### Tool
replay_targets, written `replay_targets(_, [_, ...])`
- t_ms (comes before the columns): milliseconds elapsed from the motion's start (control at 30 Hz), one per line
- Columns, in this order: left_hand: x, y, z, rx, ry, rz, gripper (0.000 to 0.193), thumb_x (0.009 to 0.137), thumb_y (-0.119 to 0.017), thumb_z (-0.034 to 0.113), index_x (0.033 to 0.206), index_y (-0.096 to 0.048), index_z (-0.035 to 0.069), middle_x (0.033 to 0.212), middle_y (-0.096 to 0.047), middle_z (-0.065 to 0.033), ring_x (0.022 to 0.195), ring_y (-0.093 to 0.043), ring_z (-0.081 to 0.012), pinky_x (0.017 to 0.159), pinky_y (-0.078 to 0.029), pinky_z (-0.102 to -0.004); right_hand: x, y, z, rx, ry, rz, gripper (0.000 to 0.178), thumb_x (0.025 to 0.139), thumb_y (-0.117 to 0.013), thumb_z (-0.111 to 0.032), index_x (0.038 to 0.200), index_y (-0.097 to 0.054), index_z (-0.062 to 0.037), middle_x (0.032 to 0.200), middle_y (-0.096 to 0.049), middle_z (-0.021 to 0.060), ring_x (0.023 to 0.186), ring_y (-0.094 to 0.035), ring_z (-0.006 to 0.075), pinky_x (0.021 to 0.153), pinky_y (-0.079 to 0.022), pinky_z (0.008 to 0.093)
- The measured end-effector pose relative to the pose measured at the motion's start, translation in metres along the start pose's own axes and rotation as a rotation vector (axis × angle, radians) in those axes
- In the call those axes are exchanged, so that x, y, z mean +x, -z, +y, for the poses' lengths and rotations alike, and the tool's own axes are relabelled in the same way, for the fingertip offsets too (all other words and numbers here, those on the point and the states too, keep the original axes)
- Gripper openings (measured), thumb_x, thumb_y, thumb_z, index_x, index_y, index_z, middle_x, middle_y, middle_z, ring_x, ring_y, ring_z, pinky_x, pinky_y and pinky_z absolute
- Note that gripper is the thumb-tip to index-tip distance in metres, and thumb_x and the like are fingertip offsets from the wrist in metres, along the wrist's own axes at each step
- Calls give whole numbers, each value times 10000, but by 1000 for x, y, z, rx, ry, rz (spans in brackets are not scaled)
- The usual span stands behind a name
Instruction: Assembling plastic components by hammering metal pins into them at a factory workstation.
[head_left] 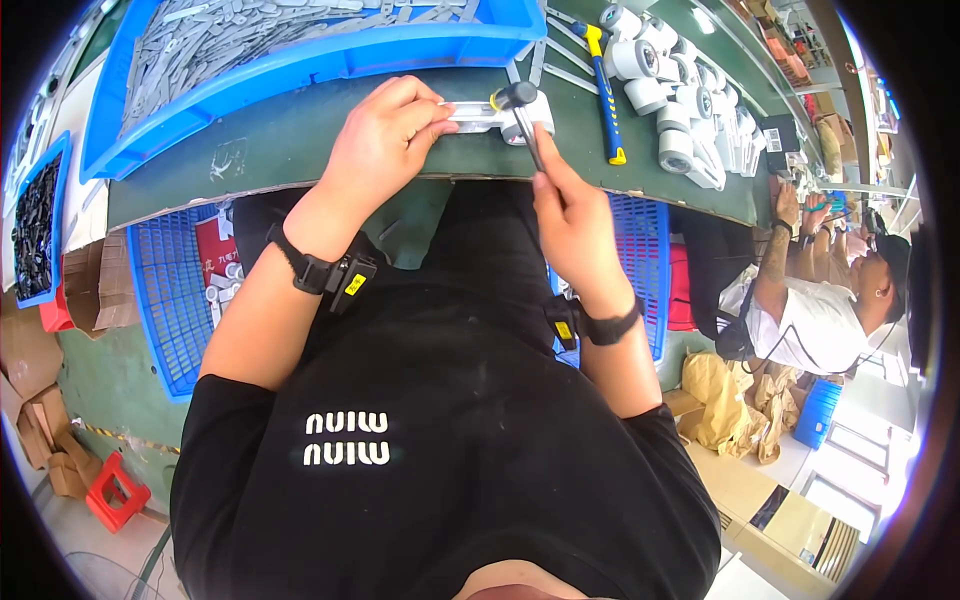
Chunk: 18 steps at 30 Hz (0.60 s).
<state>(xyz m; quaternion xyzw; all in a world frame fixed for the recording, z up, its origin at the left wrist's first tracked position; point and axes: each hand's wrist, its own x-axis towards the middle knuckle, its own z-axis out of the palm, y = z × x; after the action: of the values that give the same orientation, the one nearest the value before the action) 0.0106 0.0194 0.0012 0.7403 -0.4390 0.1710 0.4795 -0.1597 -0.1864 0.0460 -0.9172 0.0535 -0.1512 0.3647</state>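
Pinched in the fingers of my left hand (390, 135) is one end of a long white part (474, 112). The part lies along the green table edge, its wider rounded end to the right. My right hand (572, 215) is closed round the handle of a small mallet (518, 97) with a dark head and a bit of yellow on one face. The mallet head is over the wide end of the white part and hides some of it; I cannot tell whether they touch. A blue-and-yellow-handled hammer (608, 100) rests on the table just right of the mallet.
A blue tray (310, 82) full of flat grey metal strips stands behind my left hand. Several white round-ended parts (676, 150) are heaped at the right. Blue baskets (165, 300) sit below the table edge. Another person (815, 310) works farther right.
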Motion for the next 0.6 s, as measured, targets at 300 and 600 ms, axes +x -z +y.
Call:
replay_targets(300, [0, -1, -1, -1, -15, 20, 146, 887, -876, 64, 1007, -806, 19, 960, -709, -89, 907, -710, -307, 779, -593, -410, 1, -2, 10, -127, 239, 104, 565, 1128, -542, -15, 1683, -526, -121, 822, -693, 26, 744, -650, 114, 731, -532, 264])
replay_targets(600, [-2, -1, -4, 9, -20, 29, 150, 887, -879, 71, 1003, -801, 15, 959, -705, -90, 914, -710, -306, 776, -592, -413, -12, 11, -24, 68, -83, -7, 571, 1120, -553, -6, 1683, -507, -86, 1197, -810, 117, 757, -553, 71, 720, -520, 252])
